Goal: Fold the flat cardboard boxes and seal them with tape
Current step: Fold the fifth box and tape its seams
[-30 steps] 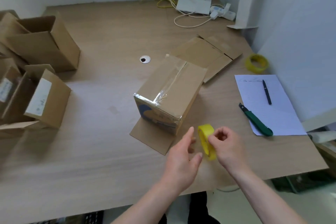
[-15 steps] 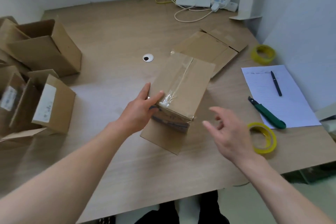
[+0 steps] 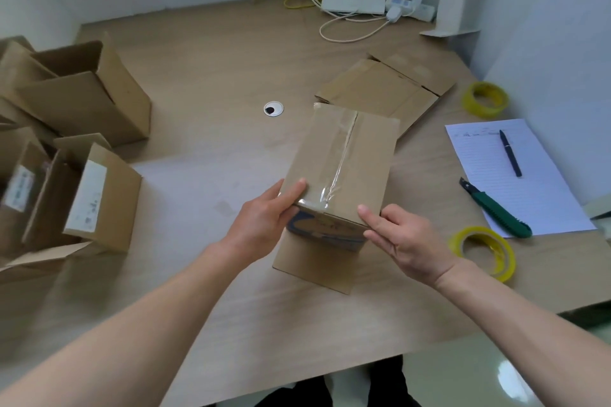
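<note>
Both hands hold the taped cardboard box (image 3: 340,168): left hand (image 3: 264,221) and right hand (image 3: 403,238) each keep a closed grip on a near corner. Sealing looks finished; next it likely needs setting aside.

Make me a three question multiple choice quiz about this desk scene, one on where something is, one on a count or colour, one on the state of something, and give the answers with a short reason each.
1. Where does the pen lie?
A. on the sheet of paper
B. inside an open box
C. on the taped box

2. How many yellow tape rolls are on the desk?
A. one
B. two
C. four

3. What state is the box between the hands in?
A. flat, unfolded
B. open at the top
C. closed, with clear tape along the top seam

Answers:
1 A, the pen rests on the lined sheet at the right.
2 B, the near roll lies by the right hand and the far roll lies beyond the paper.
3 C, shiny tape runs down the seam while the left hand and right hand grip the near corners.
</note>
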Demonstrator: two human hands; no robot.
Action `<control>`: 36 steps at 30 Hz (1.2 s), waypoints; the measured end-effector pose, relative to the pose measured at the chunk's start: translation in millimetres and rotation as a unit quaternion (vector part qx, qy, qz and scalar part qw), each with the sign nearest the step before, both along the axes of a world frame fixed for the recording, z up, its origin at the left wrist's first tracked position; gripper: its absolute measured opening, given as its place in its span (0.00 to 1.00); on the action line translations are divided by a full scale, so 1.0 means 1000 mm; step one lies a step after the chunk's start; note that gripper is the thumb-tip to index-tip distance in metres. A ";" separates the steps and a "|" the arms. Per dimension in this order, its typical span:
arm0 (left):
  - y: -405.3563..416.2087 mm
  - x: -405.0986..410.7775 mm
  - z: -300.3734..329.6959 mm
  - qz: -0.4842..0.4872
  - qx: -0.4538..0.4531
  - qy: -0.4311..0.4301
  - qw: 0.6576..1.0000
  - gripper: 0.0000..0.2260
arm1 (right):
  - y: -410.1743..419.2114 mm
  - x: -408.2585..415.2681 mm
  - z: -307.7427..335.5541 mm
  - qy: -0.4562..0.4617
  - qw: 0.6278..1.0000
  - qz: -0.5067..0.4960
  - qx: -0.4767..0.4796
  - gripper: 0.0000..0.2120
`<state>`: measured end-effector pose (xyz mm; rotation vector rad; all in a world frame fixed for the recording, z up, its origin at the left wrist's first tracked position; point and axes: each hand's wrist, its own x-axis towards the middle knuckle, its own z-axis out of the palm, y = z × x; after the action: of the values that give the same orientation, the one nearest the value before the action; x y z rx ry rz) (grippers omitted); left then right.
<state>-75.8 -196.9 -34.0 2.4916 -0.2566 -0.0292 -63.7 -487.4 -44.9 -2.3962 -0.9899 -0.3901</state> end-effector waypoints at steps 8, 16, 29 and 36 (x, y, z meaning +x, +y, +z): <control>-0.017 -0.010 -0.014 0.087 -0.096 0.016 0.991 0.23 | 0.014 -0.016 -0.016 0.038 0.993 -0.075 0.079 0.19; -0.049 -0.010 -0.001 0.261 -0.223 0.054 0.938 0.20 | 0.036 -0.039 -0.021 0.167 0.952 -0.174 0.191 0.19; -0.066 0.027 0.048 0.279 -0.361 0.322 0.830 0.26 | 0.015 0.022 0.040 0.563 0.690 -0.265 0.370 0.30; -0.040 0.017 0.073 0.312 -0.594 0.204 0.713 0.35 | -0.013 0.038 0.072 0.535 0.595 -0.191 0.569 0.32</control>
<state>-58.8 -237.4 39.2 1.1023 0.6040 -0.0957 -25.5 -499.9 27.2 -1.1178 0.3631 0.2783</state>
